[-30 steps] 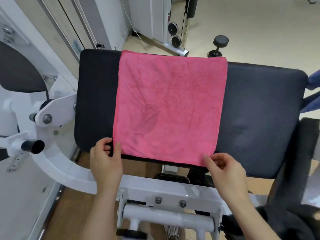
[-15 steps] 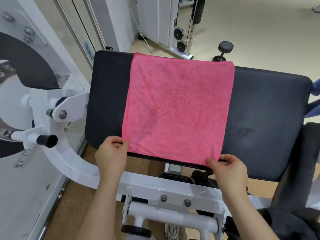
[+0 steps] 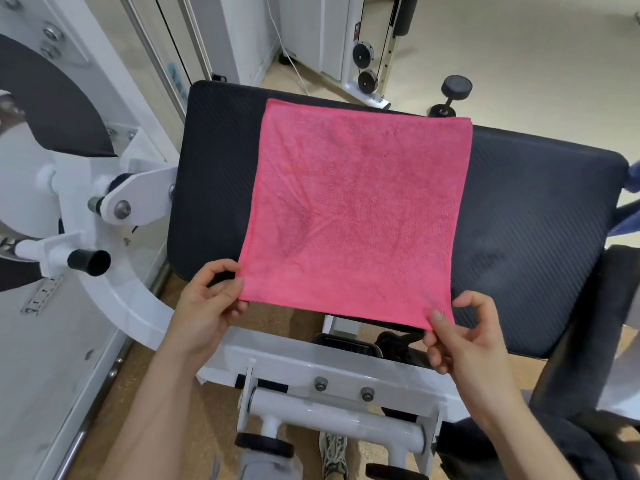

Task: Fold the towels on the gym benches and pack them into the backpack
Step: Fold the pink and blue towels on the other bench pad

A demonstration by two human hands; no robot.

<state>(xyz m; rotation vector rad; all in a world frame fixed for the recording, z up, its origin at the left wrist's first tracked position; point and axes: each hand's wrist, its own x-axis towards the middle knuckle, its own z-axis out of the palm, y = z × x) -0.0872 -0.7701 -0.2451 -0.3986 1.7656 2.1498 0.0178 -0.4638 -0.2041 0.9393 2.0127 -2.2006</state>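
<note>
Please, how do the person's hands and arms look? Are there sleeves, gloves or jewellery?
The left hand and right hand are bare: no gloves, rings or watch show. The left forearm and right forearm are bare too, with no sleeve in view.

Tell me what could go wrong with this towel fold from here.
The left hand and right hand pinch only the near corner tips of the pink towel, so one might slip loose mid-fold. Its far edge lies at the bench pad's far rim, so it might slide off.
</note>
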